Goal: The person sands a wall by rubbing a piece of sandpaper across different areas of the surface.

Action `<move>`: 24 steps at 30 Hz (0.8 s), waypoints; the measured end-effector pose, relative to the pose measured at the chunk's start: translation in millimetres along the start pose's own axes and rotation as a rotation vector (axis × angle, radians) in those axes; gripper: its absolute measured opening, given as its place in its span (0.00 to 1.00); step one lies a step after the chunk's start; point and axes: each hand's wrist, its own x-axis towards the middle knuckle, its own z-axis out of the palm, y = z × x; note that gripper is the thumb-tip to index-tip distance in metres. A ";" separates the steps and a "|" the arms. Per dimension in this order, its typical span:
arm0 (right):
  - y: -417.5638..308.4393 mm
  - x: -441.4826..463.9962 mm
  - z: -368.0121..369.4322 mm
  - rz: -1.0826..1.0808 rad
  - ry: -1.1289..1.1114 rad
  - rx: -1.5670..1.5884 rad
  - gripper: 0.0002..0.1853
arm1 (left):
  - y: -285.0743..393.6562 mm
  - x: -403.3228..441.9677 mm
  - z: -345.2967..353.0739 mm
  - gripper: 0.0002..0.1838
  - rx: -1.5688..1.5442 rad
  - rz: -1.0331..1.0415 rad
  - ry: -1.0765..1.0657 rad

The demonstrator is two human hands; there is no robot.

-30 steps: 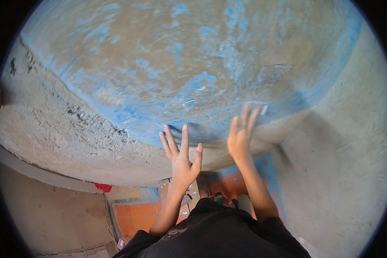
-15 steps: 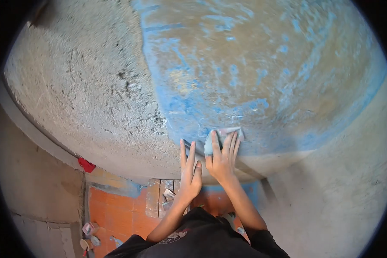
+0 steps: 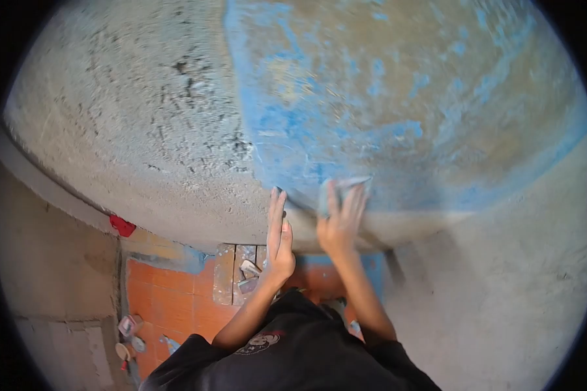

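Note:
My right hand (image 3: 340, 221) presses a folded sheet of sandpaper (image 3: 326, 201) against the wall's blue-painted patch (image 3: 287, 140). The sheet is pale grey-green; motion blurs it and the fingers over it. Just to the left, my left hand (image 3: 280, 234) is open with fingers straight and held close together. Its fingertips reach the wall near the lower left corner of the blue patch, and no object shows in it. Rough, pitted grey plaster (image 3: 169, 98) lies left of the patch's edge. The blue paint is worn through to brown higher up.
Below the wall stands a paint-spotted wooden board platform (image 3: 224, 277) with small tools (image 3: 249, 268) on it. The floor has orange tiles (image 3: 169, 293). A red item (image 3: 122, 225) lies on the ledge at left, and small containers (image 3: 129, 324) stand lower left.
My right hand has shifted a little with the sandpaper and is now blurred. My left hand has turned more upright. The camera view has tilted, so the wall sits higher in it.

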 end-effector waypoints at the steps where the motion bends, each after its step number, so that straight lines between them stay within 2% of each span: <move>1: 5.1 15.1 -8.7 0.055 0.108 0.005 0.37 | -0.6 -3.2 0.9 0.31 0.012 -0.017 -0.008; 4: 17.8 32.0 -14.7 0.306 0.398 0.274 0.37 | -8.0 -8.8 10.0 0.32 0.035 -0.050 -0.038; 6: 1.9 -6.4 8.8 0.395 0.236 0.304 0.34 | -9.3 -4.8 16.9 0.32 0.047 -0.048 -0.060; 8: -7.8 -57.7 38.7 0.343 0.016 0.395 0.32 | -5.8 -1.5 22.5 0.34 0.158 -0.041 -0.111; 9: -7.1 -64.2 39.7 0.341 -0.004 0.387 0.31 | -4.4 -1.5 26.8 0.34 0.207 -0.029 -0.139; 13: 37.7 -45.7 22.3 0.547 0.271 0.508 0.33 | 0.7 -1.5 37.8 0.36 0.344 -0.027 -0.209; 17: 79.9 -22.1 3.0 0.725 0.491 0.562 0.35 | 2.9 1.9 44.9 0.34 0.447 0.076 -0.292; 18: 69.1 -29.2 21.2 0.746 0.438 0.567 0.35 | 11.3 5.5 49.4 0.33 0.452 0.134 -0.324; 21: 28.4 -47.5 42.8 0.612 0.342 0.475 0.36 | 26.9 16.9 70.0 0.32 0.506 0.241 -0.362; 24: 80.2 -28.8 22.0 0.686 0.467 0.536 0.38 | 31.6 22.7 86.2 0.32 0.551 0.284 -0.372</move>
